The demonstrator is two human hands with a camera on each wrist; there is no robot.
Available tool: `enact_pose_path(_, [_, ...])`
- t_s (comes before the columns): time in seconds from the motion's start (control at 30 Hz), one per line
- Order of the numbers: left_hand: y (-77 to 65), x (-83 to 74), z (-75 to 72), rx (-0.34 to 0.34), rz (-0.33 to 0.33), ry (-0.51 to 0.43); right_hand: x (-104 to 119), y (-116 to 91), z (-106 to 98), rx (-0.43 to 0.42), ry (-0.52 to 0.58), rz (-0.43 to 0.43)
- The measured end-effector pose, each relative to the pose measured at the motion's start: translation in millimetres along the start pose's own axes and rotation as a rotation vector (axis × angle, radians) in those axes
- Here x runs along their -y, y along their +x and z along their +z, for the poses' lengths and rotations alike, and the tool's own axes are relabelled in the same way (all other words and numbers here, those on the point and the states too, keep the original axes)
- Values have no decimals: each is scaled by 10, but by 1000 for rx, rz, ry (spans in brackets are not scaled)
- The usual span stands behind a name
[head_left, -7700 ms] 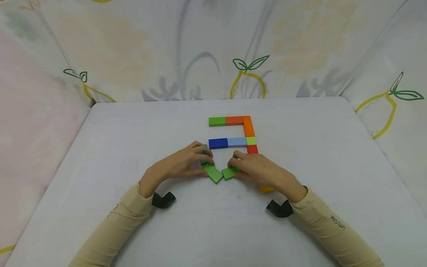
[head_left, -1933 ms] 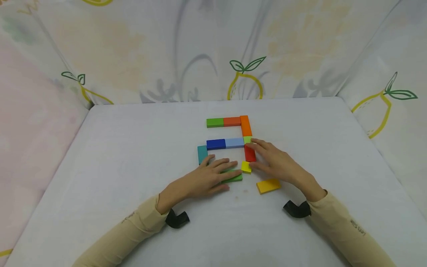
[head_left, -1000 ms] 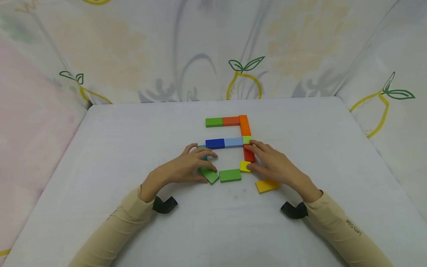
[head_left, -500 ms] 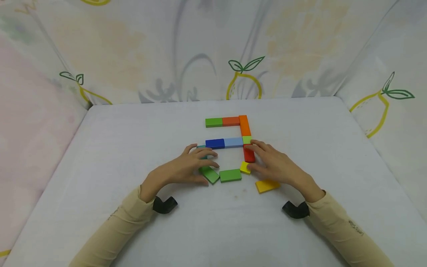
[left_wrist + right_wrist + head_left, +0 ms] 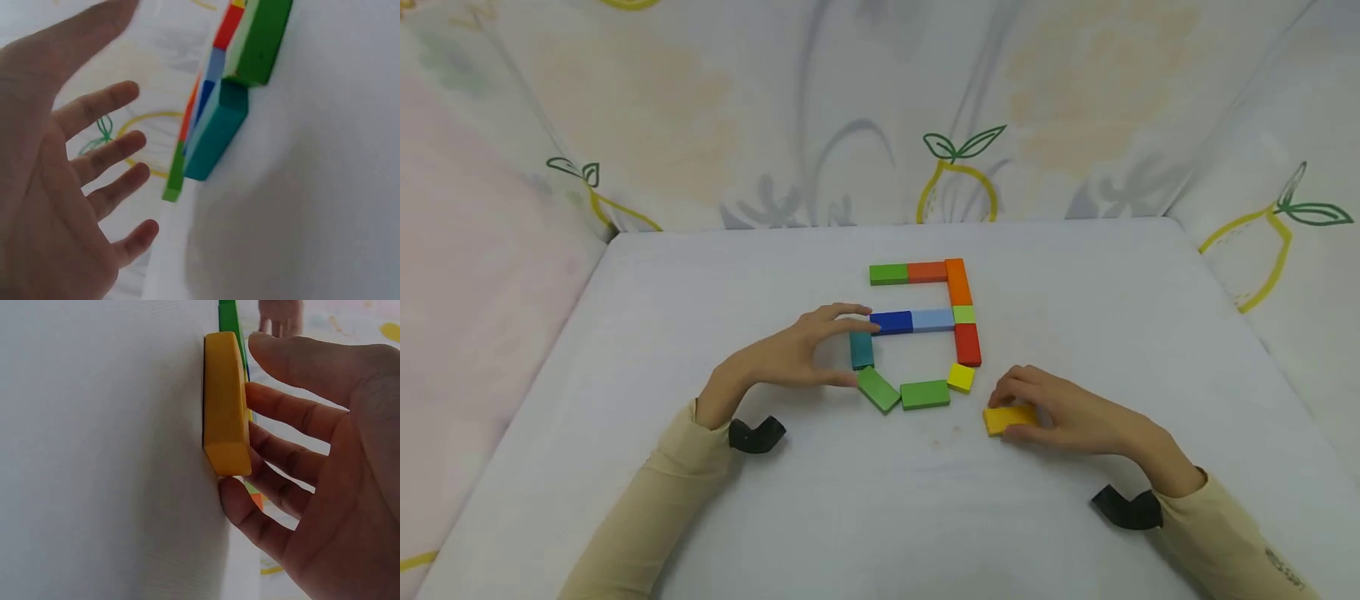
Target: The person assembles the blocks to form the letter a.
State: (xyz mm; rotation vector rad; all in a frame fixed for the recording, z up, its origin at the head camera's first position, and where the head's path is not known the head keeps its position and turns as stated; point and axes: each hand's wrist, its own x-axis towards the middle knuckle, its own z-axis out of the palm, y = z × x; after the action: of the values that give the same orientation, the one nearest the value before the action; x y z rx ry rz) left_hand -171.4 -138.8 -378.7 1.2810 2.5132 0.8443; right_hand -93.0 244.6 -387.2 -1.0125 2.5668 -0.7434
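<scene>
My right hand (image 5: 1063, 408) is at the yellow-orange block (image 5: 1006, 418), thumb on its near side and curled fingers on its far side. In the right wrist view the block (image 5: 225, 406) lies flat on the table. My left hand (image 5: 793, 346) hovers over the left of the block figure, fingers spread and fairly straight, by the teal block (image 5: 862, 351) and dark blue block (image 5: 892, 322). In the left wrist view that hand (image 5: 75, 169) holds nothing. A tilted green block (image 5: 877, 390), a level green block (image 5: 925, 395) and a small yellow block (image 5: 961, 377) form the lower edge.
Light blue (image 5: 932, 320), lime (image 5: 964, 314), red (image 5: 967, 344), orange (image 5: 958, 282), red-orange (image 5: 927, 272) and green (image 5: 889, 274) blocks make up the rest of the figure. White cloth covers the table (image 5: 880, 517); patterned fabric hangs behind.
My right hand has left the small yellow block and moved right and nearer to the yellow-orange block. My left hand has drawn back from the tilted green block, now uncovered. The small yellow block sits turned.
</scene>
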Motion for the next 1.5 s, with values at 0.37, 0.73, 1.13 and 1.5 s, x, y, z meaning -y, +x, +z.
enact_pose_path(0.37, [-59, 362, 139, -49, -83, -236, -55, -5, -9, 49, 42, 6])
enact_pose_path(0.73, [-60, 364, 235, -67, 50, -125, 74, 78, -14, 27, -213, -100])
enact_pose_path(1.13, [-2, 301, 354, -121, 145, -34, 92, 39, -40, 54, -193, -15])
enact_pose_path(1.5, [132, -195, 402, -122, 261, 184, 63, 40, -44, 60, -163, -20])
